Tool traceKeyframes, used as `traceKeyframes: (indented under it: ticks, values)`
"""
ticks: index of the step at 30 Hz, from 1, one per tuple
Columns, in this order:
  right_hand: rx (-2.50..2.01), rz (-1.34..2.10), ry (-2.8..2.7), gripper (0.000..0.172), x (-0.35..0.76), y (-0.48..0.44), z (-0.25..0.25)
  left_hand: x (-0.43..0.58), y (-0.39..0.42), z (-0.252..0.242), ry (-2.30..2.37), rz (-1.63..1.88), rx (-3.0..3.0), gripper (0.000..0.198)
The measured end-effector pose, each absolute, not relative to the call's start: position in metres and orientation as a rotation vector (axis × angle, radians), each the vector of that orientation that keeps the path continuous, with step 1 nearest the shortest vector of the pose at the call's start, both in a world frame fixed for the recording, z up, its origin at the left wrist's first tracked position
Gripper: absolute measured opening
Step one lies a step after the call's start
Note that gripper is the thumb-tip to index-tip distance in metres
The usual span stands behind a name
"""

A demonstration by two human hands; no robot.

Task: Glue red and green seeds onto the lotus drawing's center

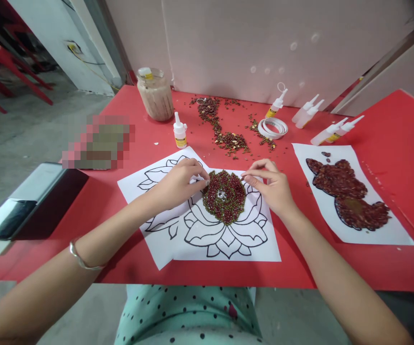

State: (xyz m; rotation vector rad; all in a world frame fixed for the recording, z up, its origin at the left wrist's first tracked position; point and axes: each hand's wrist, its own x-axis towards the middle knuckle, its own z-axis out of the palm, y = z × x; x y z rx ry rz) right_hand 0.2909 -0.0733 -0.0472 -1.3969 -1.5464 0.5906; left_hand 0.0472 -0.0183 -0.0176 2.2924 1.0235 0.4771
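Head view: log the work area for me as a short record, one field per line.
Seed patch: red and green, covering the upper middle of the flower drawing
Lower part: bare black outlines
Left grip: at the patch's left edge; contents unclear
Right grip: by its upper right edge; contents unclear
Loose seeds: scattered beyond the drawing
Nearest bottle: upright
Jar: behind that bottle, to its left

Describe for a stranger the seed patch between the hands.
On the red table, find the right lotus drawing, its lower petals bare. Its top carries a rounded patch of red and green seeds, between left hand and right hand. Unlike the brown picture at right, its centre is pale.
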Motion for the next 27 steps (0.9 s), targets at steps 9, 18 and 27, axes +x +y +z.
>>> traceKeyframes:
  ticks: [9,18,27]
  values:
    - [-1.414,0.570,-1.520,0.008,0.297,-0.072,-0.048,0.044,-0.018,-0.016,1.021,0.495,2.287,0.015]
    - [-1.404,0.416,-1.951,0.010,0.279,-0.078,-0.053,0.044,-0.019,-0.016,1.015,0.501,2.296,0.016]
    - [-1.446,0.439,-2.033,0.011,0.275,-0.080,-0.051,0.044,-0.020,-0.016,1.018,0.489,2.324,0.017]
